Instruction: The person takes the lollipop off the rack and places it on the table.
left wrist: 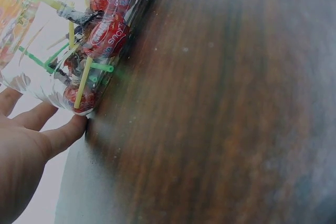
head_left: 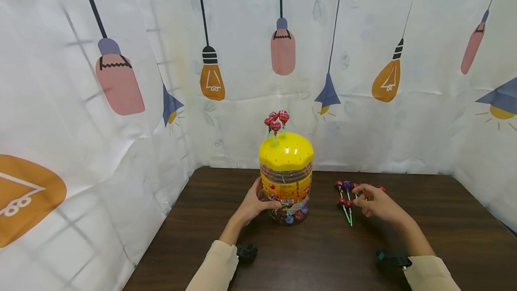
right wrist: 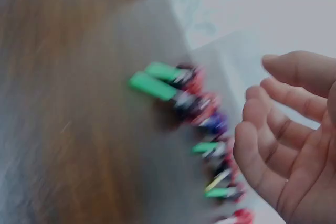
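A clear plastic jar (head_left: 287,190) with a yellow and red label stands upright on the dark wooden table (head_left: 315,255), its yellow lid (head_left: 286,152) on top and wrapped lollipops showing through its lower wall. The left hand (head_left: 253,202) grips it low on its left side, thumb across the front, hiding part of the label. Red-wrapped standing lollipops (head_left: 276,125) rise in a close cluster from the lid, sticks down, toward its back left. To the right of the jar, well apart from it, lie the loose lollipops (head_left: 349,203), mostly red with a purple one, some with green sticks. The right hand (head_left: 375,203) is just over them, fingers loosely bent and thumb apart, holding nothing visible; it blocks part of the group from the head view, with a bit of red showing past its far side. Dark wrist straps (head_left: 247,252) sit at the cuffs of the pale sleeves (head_left: 220,259). Behind the table hangs a white backdrop (head_left: 242,134) printed with pink, orange and blue lamps.
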The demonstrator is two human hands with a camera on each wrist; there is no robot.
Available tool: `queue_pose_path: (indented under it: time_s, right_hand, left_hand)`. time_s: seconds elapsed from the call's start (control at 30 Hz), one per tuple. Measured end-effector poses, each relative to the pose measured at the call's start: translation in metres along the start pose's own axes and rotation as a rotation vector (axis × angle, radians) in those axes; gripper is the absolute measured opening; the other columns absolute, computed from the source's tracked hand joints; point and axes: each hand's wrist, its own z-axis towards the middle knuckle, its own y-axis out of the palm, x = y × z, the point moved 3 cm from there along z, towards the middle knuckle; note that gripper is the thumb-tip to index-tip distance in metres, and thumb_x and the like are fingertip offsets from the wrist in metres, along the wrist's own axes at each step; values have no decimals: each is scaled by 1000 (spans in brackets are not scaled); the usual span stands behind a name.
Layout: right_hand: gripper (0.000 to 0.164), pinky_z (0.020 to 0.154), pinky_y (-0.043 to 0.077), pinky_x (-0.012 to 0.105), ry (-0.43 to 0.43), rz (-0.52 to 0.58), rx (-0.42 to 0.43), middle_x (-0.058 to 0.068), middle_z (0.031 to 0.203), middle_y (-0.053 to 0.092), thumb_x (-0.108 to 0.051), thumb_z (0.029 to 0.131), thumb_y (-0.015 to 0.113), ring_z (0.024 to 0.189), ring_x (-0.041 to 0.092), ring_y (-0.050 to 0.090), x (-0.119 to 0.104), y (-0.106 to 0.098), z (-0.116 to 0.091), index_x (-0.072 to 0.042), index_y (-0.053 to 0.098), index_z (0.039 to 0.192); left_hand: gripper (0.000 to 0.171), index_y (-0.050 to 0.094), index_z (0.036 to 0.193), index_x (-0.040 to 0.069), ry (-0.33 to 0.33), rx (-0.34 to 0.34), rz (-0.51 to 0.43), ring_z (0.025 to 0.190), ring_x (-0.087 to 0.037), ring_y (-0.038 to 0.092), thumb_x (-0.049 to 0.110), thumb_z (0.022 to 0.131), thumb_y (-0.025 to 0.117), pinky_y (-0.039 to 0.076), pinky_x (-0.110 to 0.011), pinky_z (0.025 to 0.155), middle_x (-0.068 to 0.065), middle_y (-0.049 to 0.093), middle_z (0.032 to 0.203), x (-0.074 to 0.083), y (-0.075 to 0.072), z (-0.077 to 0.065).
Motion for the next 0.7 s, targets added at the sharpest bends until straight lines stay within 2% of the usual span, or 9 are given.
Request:
queue_pose_path:
  time_s: [0.07, 0.2, 0.3, 0.43, 0.5, 0.53, 0.7]
  right_hand:
    - [42, 62, 56, 33, -63, 7, 23, 16, 94, 61, -20, 103, 62, 68, 19, 58, -14, -3, -2, 6, 50, 134]
    - [32, 61, 54, 33, -199, 2, 108, 6, 92, 61, -22, 105, 59, 72, 22, 60, -47, -3, -9, -2, 55, 131]
    - [26, 59, 53, 29, -294, -10, 189, -2, 93, 63, -19, 106, 58, 75, 18, 63, -72, 1, -14, -6, 58, 128]
    - [23, 69, 58, 25, -389, 41, 283, -6, 100, 66, -12, 104, 59, 82, 13, 67, -106, 10, -16, -4, 61, 125]
    - [22, 73, 59, 24, -419, 85, 315, -6, 101, 66, -11, 103, 61, 85, 14, 67, -123, 15, -14, -4, 62, 124]
    - [22, 79, 59, 23, -437, 97, 331, -5, 102, 66, -10, 102, 62, 87, 14, 68, -132, 18, -12, -4, 62, 124]
    - [23, 81, 57, 19, -504, 92, 370, 4, 101, 65, -12, 100, 66, 90, 12, 64, -174, 27, 6, -6, 64, 123]
  left_hand:
    - [97, 24, 162, 25, 1, -2, -6, 146, -36, 43, 29, 86, 84, 45, -58, 113, -6, 40, 161, 0, 0, 0]
    - [95, 25, 161, 26, 3, -5, -13, 144, -35, 45, 28, 87, 84, 46, -56, 113, -5, 41, 160, 1, 0, -1]
    - [95, 25, 161, 26, 3, -8, -18, 145, -34, 43, 27, 87, 84, 46, -55, 114, -4, 40, 161, 2, 1, -1]
    - [95, 24, 161, 25, 5, -9, -20, 147, -36, 41, 28, 87, 84, 45, -56, 114, -5, 38, 162, 4, 2, -1]
    - [95, 24, 161, 25, 6, -8, -18, 147, -36, 41, 28, 87, 83, 45, -57, 114, -5, 39, 162, 4, 2, -1]
    - [95, 24, 161, 25, 7, -7, -20, 147, -36, 41, 28, 87, 84, 44, -57, 115, -5, 39, 162, 4, 2, -1]
    - [96, 25, 161, 24, 8, -3, -21, 149, -36, 39, 29, 86, 84, 43, -58, 115, -5, 38, 162, 4, 1, -3]
